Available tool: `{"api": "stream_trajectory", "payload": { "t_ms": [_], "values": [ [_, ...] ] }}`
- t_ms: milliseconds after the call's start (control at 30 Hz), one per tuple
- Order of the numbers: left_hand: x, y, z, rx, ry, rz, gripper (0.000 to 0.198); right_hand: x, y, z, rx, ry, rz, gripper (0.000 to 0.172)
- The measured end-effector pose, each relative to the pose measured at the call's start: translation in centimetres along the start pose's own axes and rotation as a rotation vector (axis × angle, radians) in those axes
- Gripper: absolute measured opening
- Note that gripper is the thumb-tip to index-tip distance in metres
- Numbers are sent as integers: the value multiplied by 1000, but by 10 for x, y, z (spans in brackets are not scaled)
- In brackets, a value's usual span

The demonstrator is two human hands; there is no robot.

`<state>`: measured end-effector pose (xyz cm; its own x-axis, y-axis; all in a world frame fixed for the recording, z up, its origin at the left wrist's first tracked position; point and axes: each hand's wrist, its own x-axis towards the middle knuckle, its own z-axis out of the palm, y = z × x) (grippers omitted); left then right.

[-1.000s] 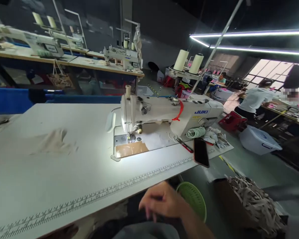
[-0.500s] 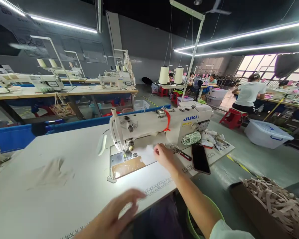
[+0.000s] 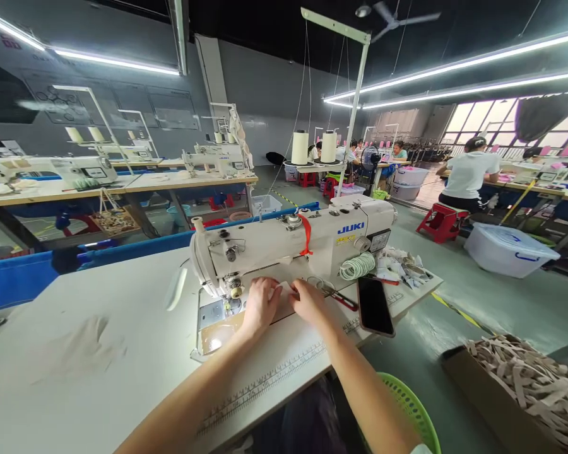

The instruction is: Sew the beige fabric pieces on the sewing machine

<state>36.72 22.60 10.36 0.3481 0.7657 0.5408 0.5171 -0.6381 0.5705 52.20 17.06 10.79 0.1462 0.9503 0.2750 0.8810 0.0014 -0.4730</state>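
Note:
Both hands meet under the arm of a white sewing machine, to the right of its needle area. My left hand is closed on the left side of a small white piece of cloth. On the cloth's right side, my right hand pinches it between thumb and fingers. Much of the cloth is hidden behind the fingers. Scissors with dark red handles lie just right of my right hand. A tan plate shows on the bed below the needle.
Beside the machine lie a phone, a coil of pale green cord and cloth scraps. Beige fabric rests on the table's left. A green basket and a box of strips stand below right. A seated person works farther back.
My left hand has moved up and forward from the table's front edge and now grips the white cloth beside my right hand. The camera view has shifted slightly.

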Motion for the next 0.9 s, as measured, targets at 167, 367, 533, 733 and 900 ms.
{"api": "stream_trajectory", "payload": {
  "t_ms": [167,367,533,733,900],
  "values": [
    [-43,3,-50,-102,-204,-133,29,-2,0,0,-41,-51,-40,24],
    [-76,-42,-131,174,-241,-378,29,-1,16,10,-97,13,-159,21],
    [-82,-68,-178,330,-177,-477,21,8,40,20,6,123,-325,16],
    [-91,-103,-241,396,-95,-460,36,9,40,22,59,333,-421,20],
    [-80,-138,-280,344,-269,-373,51,6,28,20,33,321,-433,22]
  ]
}}
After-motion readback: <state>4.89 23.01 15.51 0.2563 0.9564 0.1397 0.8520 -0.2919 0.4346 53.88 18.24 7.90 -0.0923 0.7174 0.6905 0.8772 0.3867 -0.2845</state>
